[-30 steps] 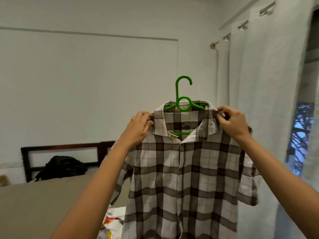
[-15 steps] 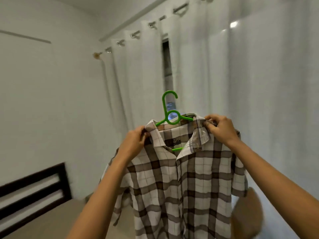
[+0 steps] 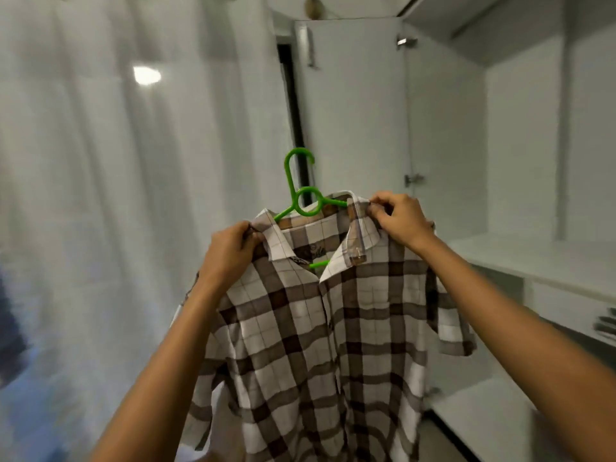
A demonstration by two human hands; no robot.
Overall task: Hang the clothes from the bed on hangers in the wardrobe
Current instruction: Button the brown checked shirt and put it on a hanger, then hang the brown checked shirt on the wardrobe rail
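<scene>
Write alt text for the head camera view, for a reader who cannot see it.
A left hand and right hand hold up a brown-and-white checked shirt on a green hanger, each gripping it beside the collar. An open white wardrobe stands to the right, a white curtain hangs to the left.

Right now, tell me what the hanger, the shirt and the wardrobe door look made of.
The hanger: bright green moulded plastic, glossy by its even colour and rounded, seamless hook. The shirt: thin woven fabric, likely cotton, matte; it drapes and creases softly. The wardrobe door: flat white board, probably laminated or painted, smooth; metal hinges show at its edge.
</scene>
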